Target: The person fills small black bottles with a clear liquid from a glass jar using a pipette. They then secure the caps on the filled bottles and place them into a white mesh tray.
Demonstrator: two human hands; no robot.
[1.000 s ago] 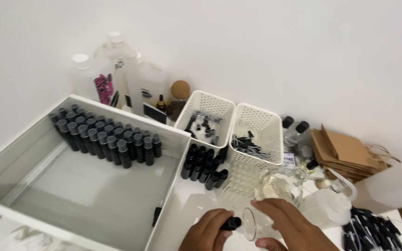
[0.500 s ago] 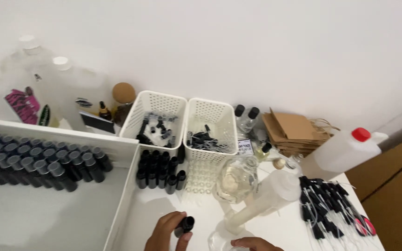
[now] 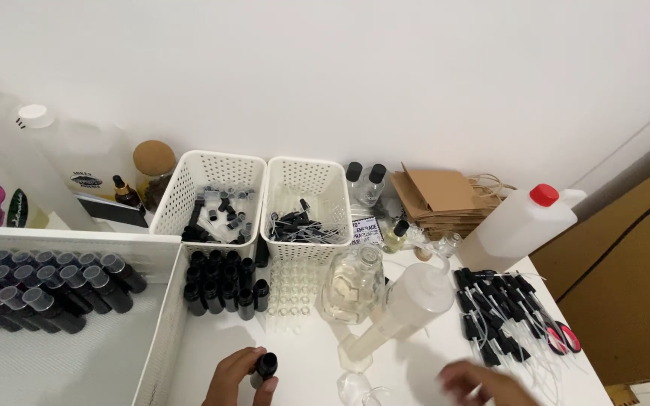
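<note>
The left hand [image 3: 236, 378] is curling around a small black bottle [image 3: 265, 368], fingers clamped on it at the near edge of the bench [image 3: 310, 353]. Right of that bottle, the right hand [image 3: 487, 383] is blurring, its grip impossible to tell. Beyond the bottle, black bottles [image 3: 223, 286] are standing before two white baskets [image 3: 265, 195].

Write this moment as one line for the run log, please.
left hand: holds small black bottle | right hand: blurred, empty | nearby: clear squeeze bottle

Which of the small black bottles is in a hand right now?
The small black bottle held by the left hand at the bottom edge; the other black bottles stand grouped by the baskets.
</note>
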